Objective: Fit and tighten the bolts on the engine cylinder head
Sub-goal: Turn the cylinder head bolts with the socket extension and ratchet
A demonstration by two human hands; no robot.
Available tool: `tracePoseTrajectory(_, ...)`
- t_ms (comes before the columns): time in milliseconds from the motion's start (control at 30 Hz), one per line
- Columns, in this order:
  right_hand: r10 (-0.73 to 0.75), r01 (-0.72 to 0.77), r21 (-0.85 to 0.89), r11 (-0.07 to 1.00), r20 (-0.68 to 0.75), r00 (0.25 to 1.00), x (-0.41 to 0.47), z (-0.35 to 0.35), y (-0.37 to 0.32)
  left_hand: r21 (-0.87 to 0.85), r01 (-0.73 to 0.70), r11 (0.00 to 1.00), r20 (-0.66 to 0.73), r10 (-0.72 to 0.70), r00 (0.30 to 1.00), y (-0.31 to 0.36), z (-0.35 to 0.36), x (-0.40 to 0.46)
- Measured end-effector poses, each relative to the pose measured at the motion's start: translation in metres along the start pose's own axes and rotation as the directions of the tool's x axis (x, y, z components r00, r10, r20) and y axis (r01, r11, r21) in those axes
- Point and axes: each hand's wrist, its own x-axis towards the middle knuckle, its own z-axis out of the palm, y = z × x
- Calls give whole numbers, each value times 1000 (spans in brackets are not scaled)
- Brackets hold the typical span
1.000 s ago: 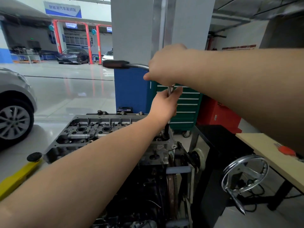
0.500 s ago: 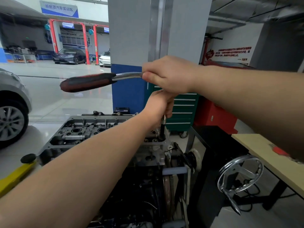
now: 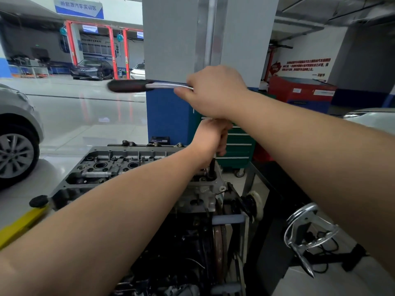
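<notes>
right hand (image 3: 213,90) raised above engine, fingers curled round head end of ratchet wrench (image 3: 147,85); dark handle sticks out left, blurred. left hand (image 3: 210,135) directly below, wrapped round vertical extension bar (image 3: 213,167), forearm reaching in from lower left. bar's dark lower end sits in hole at right end of cylinder head (image 3: 119,165). head grey cast metal, open top with round bores, mounted on engine stand (image 3: 307,231); bolt itself hidden.
</notes>
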Motion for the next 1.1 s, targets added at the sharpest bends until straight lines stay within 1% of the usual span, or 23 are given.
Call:
tracePoseTrajectory(67, -61, 74, 210, 975, -71, 996, -14, 0, 9, -70, 20, 997, 88, -14, 996, -2, -3, 2)
tracePoseTrajectory(100, -60, 81, 227, 970, -96, 994, -20, 1, 11, -88, 29, 996, 109, -19, 994, -4, -3, 3)
tracePoseTrajectory(167, -1, 15, 115, 993, -122, 993, -21, 3, 5, -55, -10, 998, 49, 13, 999, -7, 3, 2)
tracePoseTrajectory(233, 105, -112, -52, 992, -114, 988, -9, 6, -6, 106, -91, 990, -67, 99, 993, -16, 8, 2)
tracePoseTrajectory(300, 154, -158, -193, 968, -40, 987, 4, 7, -17, 297, -153, 942, -184, 214, 959, -29, 10, -2)
tracePoseTrajectory(367, 182, -172, -229, 958, 23, 983, 11, 9, -21, 328, -187, 926, -224, 268, 937, -32, 9, -5)
tracePoseTrajectory(433, 161, -166, -160, 973, -46, 986, 9, 12, -18, 264, -155, 952, -142, 197, 970, -26, 4, -2)
tracePoseTrajectory(467, 139, -148, -98, 984, -95, 986, 7, 13, -15, 180, -110, 978, -75, 126, 989, -21, 1, -2)
tracePoseTrajectory(500, 123, -121, 24, 992, -128, 984, 2, 13, -10, 75, -50, 996, 6, 50, 999, -17, -1, -2)
tracePoseTrajectory(567, 100, -45, 340, 939, -146, 984, -10, 11, 5, -50, 48, 998, 131, -41, 991, -14, -2, -2)
tracePoseTrajectory(600, 90, -22, 388, 921, -159, 983, -16, 9, 10, -60, 61, 996, 162, -50, 985, -15, -2, -1)
tracePoseTrajectory(633, 83, -20, 343, 939, -169, 982, -23, 7, 11, -45, 62, 997, 169, -54, 984, -17, -1, 0)
tracePoseTrajectory(667, 86, -40, 249, 968, -176, 981, -26, 6, 9, -25, 60, 998, 150, -56, 987, -18, 1, 1)
tracePoseTrajectory(700, 96, -68, 146, 987, -190, 977, -26, 6, 5, 2, 43, 999, 113, -43, 993, -19, 4, 0)
tracePoseTrajectory(767, 126, -131, -11, 991, -199, 972, -17, 9, -2, 125, -48, 991, -7, 49, 999, -25, 7, -1)
tracePoseTrajectory(833, 131, -145, -134, 980, -110, 985, -5, 8, -8, 342, -118, 932, -166, 184, 969, -36, 8, -2)
tracePoseTrajectory(867, 132, -140, -174, 975, -55, 990, -1, 7, -11, 416, -130, 900, -221, 239, 945, -40, 9, -5)
tracePoseTrajectory(900, 140, -139, -205, 969, -12, 990, 2, 6, -15, 435, -135, 890, -246, 262, 933, -40, 10, -7)
tracePoseTrajectory(933, 142, -139, -217, 966, -2, 990, 4, 7, -16, 426, -131, 895, -225, 245, 943, -39, 9, -6)
tracePoseTrajectory(967, 132, -136, -196, 971, -33, 991, 5, 9, -15, 350, -124, 929, -174, 194, 965, -36, 7, -4)
tracePoseTrajectory(1033, 112, -123, -74, 990, -132, 985, 2, 12, -11, 88, -59, 994, -12, 60, 998, -30, 0, -2)
tracePoseTrajectory(1067, 107, -102, 46, 994, -134, 985, -1, 13, -6, -26, -10, 1000, 106, 13, 994, -29, -5, 0)
tracePoseTrajectory(1100, 113, -81, 241, 967, -122, 986, -5, 13, 0, -74, 26, 997, 200, -11, 980, -28, -10, 2)
